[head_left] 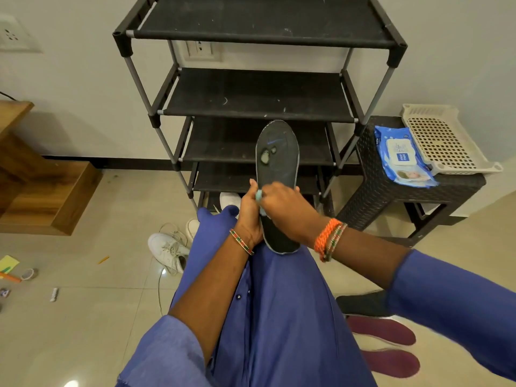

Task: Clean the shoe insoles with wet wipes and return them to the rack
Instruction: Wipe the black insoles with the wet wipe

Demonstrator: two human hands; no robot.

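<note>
A dark insole (277, 155) with worn pale spots near its heel stands upright on my lap, its toe end on my blue garment. My left hand (249, 213) grips its left edge from behind. My right hand (282, 205) presses a pale blue-white wet wipe (259, 195) against the insole's middle, fingers curled round the wipe. The black shoe rack (259, 93) stands straight ahead, its fabric shelves bare. A blue pack of wet wipes (402, 156) lies on a dark woven stool (371, 191) at the right.
A cream perforated tray (444, 138) rests on the stool beside the pack. White sneakers (169, 251) lie on the floor left of my knee. Two maroon insoles (382, 331) and a dark one (363, 303) lie on the floor at my right. A wooden step (42, 191) is at the left.
</note>
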